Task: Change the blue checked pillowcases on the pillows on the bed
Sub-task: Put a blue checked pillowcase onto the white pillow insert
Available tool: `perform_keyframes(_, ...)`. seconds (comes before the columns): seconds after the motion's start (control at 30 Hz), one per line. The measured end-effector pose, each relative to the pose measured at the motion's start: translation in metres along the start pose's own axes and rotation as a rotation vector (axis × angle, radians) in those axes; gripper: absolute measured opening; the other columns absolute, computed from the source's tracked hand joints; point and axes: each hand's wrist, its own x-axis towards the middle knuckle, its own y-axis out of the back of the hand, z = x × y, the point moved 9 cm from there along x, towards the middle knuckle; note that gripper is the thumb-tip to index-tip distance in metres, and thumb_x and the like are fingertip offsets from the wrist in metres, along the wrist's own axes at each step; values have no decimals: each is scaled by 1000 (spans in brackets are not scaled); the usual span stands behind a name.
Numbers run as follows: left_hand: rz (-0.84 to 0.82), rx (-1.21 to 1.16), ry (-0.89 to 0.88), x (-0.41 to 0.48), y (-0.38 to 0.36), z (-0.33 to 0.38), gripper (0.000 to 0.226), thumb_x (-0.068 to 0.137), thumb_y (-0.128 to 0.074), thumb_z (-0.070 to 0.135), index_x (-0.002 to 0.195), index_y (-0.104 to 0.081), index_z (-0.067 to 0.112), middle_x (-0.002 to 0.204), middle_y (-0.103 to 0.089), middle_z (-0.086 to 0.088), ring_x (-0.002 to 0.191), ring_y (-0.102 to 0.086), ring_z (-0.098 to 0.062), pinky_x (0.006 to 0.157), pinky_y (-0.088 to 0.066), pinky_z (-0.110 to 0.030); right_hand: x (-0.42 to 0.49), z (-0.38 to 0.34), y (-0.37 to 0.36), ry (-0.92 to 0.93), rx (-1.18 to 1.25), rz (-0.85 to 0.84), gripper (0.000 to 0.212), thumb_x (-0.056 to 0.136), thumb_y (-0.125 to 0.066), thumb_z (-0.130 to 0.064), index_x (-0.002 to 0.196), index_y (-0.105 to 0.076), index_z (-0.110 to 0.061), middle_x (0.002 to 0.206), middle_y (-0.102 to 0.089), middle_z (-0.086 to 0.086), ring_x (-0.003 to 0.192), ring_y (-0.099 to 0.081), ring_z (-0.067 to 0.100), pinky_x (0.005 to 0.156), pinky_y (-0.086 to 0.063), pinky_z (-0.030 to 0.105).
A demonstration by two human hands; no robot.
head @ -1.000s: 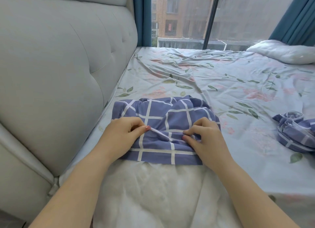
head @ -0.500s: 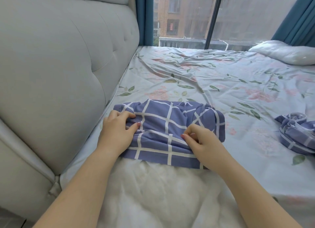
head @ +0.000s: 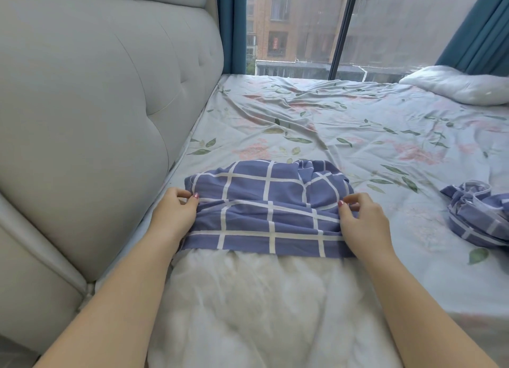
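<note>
A blue checked pillowcase (head: pixel 268 205) covers only the far end of a bare white pillow (head: pixel 256 307) lying in front of me on the bed. The case is bunched in folds. My left hand (head: pixel 173 216) pinches the bunched fabric at its left edge. At the right edge my right hand (head: pixel 360 221) pinches the fabric the same way. A second blue checked pillowcase (head: pixel 479 213) lies crumpled on the sheet at the right. Another bare white pillow (head: pixel 457 85) rests at the far right corner.
The bed has a pale floral sheet (head: pixel 330 130), wrinkled in the middle. A padded grey headboard (head: pixel 91 114) runs along the left. A large window (head: pixel 358 26) with teal curtains stands beyond the bed.
Both hands have moved apart from the middle of the pillowcase to its left and right edges. The bunched fabric is spread wider across the pillow.
</note>
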Motion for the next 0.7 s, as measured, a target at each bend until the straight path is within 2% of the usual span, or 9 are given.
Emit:
perform_keyframes(0.07, 19, 28, -4, 1, -1, -1, 22, 99, -52, 39, 106, -52, 18, 104, -61, -4, 100, -57, -29, 86, -47, -40, 1, 6, -4, -63, 58, -47, 15, 99, -49, -21, 112, -56, -16, 99, -61, 6, 98, -55, 28, 78, -36, 32)
perform_keyframes(0.17, 31, 87, -11, 1, -4, 1, 35, 101, -44, 43, 109, -50, 9, 107, -60, -10, 102, -54, -32, 81, -39, -37, 3, 13, -4, -108, 59, -44, 19, 100, -49, -22, 115, -57, -13, 96, -60, 5, 96, -54, 27, 78, -36, 31)
perform_keyframes(0.23, 6, 96, -13, 1, -10, 2, 41, 103, -38, 44, 106, -50, 4, 103, -60, -14, 96, -53, -32, 75, -34, -36, 5, 17, -4, -145, 63, -46, 19, 99, -52, -24, 107, -61, -10, 93, -60, 4, 95, -54, 26, 77, -35, 31)
perform_keyframes(0.33, -14, 98, -50, -2, -12, 10, 43, 104, -32, 44, 96, -48, 6, 90, -55, -8, 88, -49, -29, 69, -30, -36, 7, 20, -3, -169, 94, -47, 20, 97, -57, -24, 88, -63, -7, 83, -62, 2, 90, -57, 28, 76, -38, 33)
perform_keyframes(0.43, 5, 54, -137, -5, -7, 21, 48, 105, -32, 44, 88, -51, 3, 87, -59, -9, 89, -54, -32, 69, -35, -38, 9, 22, 3, -165, 143, 3, 27, 94, -62, -23, 72, -58, -8, 73, -62, 4, 81, -58, 29, 75, -43, 37)
perform_keyframes(0.57, 22, -119, -179, -8, 1, 27, 53, 104, -36, 45, 96, -58, -2, 99, -66, -19, 96, -59, -37, 84, -47, -46, 7, 17, 18, -136, 212, 105, 33, 94, -62, -28, 74, -58, -3, 70, -60, 5, 73, -55, 27, 71, -42, 37)
perform_keyframes(0.63, 40, -164, -191, -12, 6, 29, 51, 104, -37, 43, 99, -57, -4, 104, -65, -21, 93, -59, -34, 79, -45, -42, 6, 12, 23, -89, 153, 122, 33, 95, -60, -26, 75, -57, 0, 70, -60, 6, 71, -53, 27, 68, -38, 34)
perform_keyframes(0.7, 45, -146, -190, -15, 10, 28, 52, 104, -36, 43, 101, -57, -4, 105, -64, -22, 88, -56, -29, 75, -41, -39, 6, 17, 19, -108, 98, 49, 36, 95, -60, -22, 72, -55, 5, 65, -57, 9, 65, -49, 27, 64, -36, 33)
